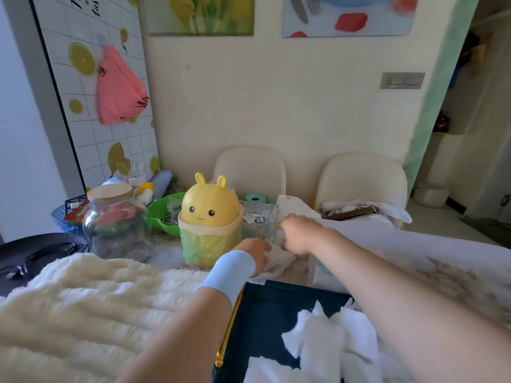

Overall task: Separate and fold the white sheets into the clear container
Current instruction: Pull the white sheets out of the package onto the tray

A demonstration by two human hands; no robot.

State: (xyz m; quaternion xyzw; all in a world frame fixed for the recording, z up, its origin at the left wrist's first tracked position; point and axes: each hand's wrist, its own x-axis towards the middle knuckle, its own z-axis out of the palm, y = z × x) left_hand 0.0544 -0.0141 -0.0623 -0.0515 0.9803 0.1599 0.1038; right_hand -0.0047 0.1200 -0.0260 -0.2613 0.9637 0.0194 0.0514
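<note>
Fingers (pixel 289 248) seemingly grip a white sheet (pixel 279 259) before the clear container (pixel 261 218).

Yellow bunny bin (pixel 210 208), lidded glass jar (pixel 116 225), green colander (pixel 166 214), cream chairs (pixel 250 170)

1. The lemon-patterned panel (pixel 91 87) at the left carries black script lettering along its top edge, cut off by the frame and blurred, so no word can be made out
2. The pink bag (pixel 119 89) in front of it bears small black marks, too blurred to read
3. The red packet (pixel 76 212) at the far left shows no legible print
4. Small printed scraps inside the clear container (pixel 261 219) are unreadable
</note>
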